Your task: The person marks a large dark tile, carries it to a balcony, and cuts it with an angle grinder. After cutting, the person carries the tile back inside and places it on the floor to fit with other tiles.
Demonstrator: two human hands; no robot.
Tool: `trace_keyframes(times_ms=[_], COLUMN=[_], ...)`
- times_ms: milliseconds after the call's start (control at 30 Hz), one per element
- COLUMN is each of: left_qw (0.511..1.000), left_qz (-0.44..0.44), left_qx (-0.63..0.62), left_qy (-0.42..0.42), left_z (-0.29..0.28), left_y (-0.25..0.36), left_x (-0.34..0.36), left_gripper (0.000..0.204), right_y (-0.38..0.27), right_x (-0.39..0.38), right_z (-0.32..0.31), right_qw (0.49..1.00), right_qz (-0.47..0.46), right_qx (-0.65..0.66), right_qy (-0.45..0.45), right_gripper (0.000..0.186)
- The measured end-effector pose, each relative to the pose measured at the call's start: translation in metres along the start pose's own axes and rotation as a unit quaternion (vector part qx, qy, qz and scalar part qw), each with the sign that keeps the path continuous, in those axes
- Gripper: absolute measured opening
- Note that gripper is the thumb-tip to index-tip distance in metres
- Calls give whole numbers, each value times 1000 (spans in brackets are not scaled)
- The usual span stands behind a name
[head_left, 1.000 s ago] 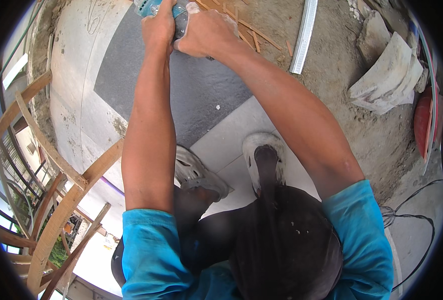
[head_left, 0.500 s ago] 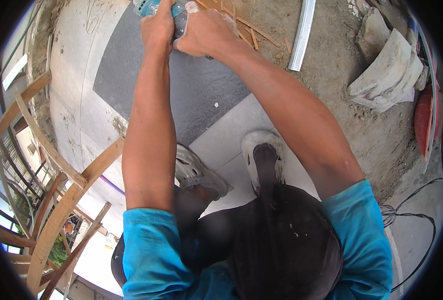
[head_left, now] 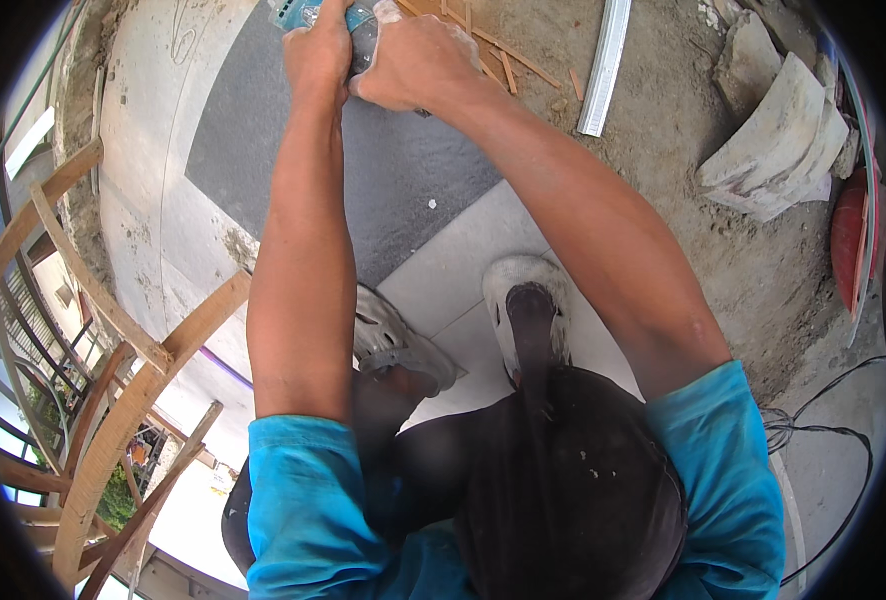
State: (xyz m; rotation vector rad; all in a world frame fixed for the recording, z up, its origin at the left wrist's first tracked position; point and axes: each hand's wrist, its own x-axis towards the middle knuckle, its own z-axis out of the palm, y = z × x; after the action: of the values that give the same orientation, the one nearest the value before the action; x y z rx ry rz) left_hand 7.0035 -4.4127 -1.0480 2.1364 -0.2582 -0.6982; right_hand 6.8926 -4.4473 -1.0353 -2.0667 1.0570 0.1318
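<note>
Both hands are closed tight around a blue-green power tool (head_left: 335, 14) at the top of the picture, near 12 o'clock. The left hand (head_left: 319, 55) wraps its fingers around the tool's left side. The right hand (head_left: 415, 66) grips the other side, touching the left hand. The tool sits over the far edge of a dark grey tile (head_left: 363, 170). At 1 o'clock lies a metal strip (head_left: 604, 65) on the sandy ground (head_left: 683, 230).

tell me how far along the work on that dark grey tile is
Done: the dark grey tile lies flat on a light slab. In hand: left hand and right hand grip a blue power tool at its far edge. No finished cut shows.
</note>
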Motion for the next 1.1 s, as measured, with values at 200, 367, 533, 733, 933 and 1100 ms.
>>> trace_keyframes(times_ms=[200, 367, 533, 733, 933, 1100], left_qw=[1000, 1000, 1000, 1000, 1000, 1000], left_qz=[2, -3, -3, 16, 16, 21], left_qx=[8, 17, 6, -16, -6, -16], left_qy=[4, -1, -7, -10, -4, -7], left_z=[1, 2, 1, 4, 4, 5], left_y=[-1, -1, -5, -5, -7, -6], left_x=[-2, -3, -2, -9, -7, -13], left_gripper=[45, 45, 43, 41, 39, 38], right_y=[4, 1, -2, -2, 0, 3], right_x=[1, -3, -14, -16, -17, -19], right_z=[6, -2, -23, -22, -21, -20], right_qw=[1000, 1000, 997, 997, 997, 998], right_qz=[-8, 8, 17, 32, 18, 13], right_qx=[6, -3, 10, 21, 23, 25], right_qy=[13, -12, -72, -63, -66, -59], right_gripper=[82, 76, 68, 68, 70, 69])
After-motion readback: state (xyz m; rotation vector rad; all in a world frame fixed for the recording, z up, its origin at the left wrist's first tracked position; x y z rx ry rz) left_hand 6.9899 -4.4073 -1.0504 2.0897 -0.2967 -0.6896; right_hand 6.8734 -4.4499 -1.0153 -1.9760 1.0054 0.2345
